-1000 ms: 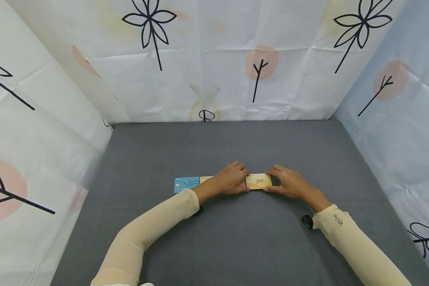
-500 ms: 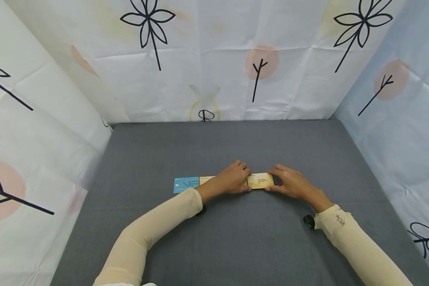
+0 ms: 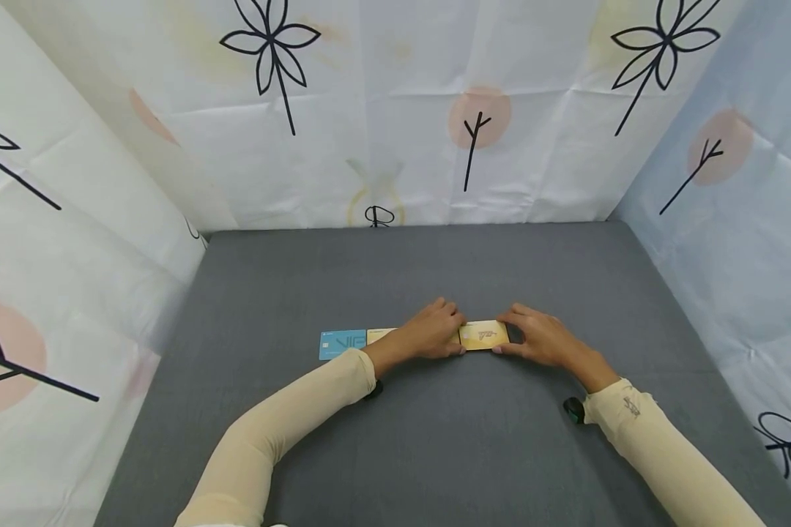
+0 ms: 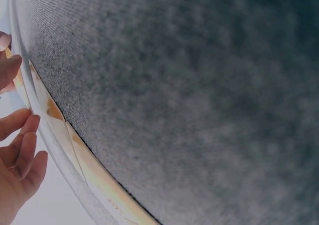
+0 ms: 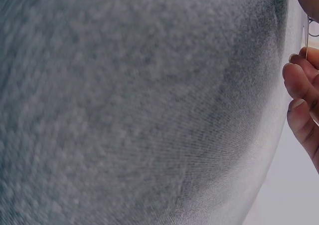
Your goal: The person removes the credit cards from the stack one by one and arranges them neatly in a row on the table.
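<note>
In the head view, a yellow bank-style card (image 3: 483,334) lies at the right end of a row of cards on the grey table. My right hand (image 3: 539,338) pinches its right end, thumb at the near edge and fingers at the far edge. At its left end, my left hand (image 3: 430,333) grips the two long edges the same way. A blue card (image 3: 341,342) marked VIP ends the row at the left. Beside it shows a bit of another yellow card (image 3: 378,334); my left hand and wrist hide what lies between. The left wrist view shows yellow cards (image 4: 107,185) edge-on.
The grey table (image 3: 448,439) extends around the row on all sides. White patterned cloth (image 3: 395,110) with flowers and tree shapes hangs behind and at both sides. A dark wrist device (image 3: 573,410) sits by the right sleeve.
Both hands and the right-hand yellow card have slid slightly to the right. The blue card stays about where it was. The head view has shifted a little.
</note>
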The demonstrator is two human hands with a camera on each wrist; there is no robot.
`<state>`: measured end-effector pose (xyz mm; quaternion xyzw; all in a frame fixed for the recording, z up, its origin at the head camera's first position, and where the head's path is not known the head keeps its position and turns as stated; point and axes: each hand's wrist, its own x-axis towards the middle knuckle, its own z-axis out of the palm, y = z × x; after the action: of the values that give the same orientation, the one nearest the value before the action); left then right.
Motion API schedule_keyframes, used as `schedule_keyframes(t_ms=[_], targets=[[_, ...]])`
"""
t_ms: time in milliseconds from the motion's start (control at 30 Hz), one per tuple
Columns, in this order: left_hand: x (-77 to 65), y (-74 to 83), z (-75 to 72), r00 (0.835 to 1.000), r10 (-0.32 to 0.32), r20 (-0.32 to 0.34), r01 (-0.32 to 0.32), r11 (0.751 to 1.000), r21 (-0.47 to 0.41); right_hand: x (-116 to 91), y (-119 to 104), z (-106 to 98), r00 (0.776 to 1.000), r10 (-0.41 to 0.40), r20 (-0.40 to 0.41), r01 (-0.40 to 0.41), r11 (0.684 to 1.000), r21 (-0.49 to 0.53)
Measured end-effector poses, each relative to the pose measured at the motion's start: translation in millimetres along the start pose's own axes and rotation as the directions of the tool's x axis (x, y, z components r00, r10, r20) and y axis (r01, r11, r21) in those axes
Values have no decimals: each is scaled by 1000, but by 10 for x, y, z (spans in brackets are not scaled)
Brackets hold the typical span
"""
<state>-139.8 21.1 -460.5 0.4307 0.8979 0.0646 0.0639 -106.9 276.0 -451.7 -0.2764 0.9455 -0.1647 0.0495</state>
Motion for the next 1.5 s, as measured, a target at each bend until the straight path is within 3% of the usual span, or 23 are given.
schedule_keyframes(t_ms=[800, 1500], targets=[[53, 30, 15, 1000, -3, 8, 3, 1000, -8, 0, 56, -9, 1000, 2, 12, -2, 1000, -8], [96, 84, 30, 1000, 0, 24, -1, 998, 63, -1, 66, 19, 999, 34, 38, -34, 999, -20]])
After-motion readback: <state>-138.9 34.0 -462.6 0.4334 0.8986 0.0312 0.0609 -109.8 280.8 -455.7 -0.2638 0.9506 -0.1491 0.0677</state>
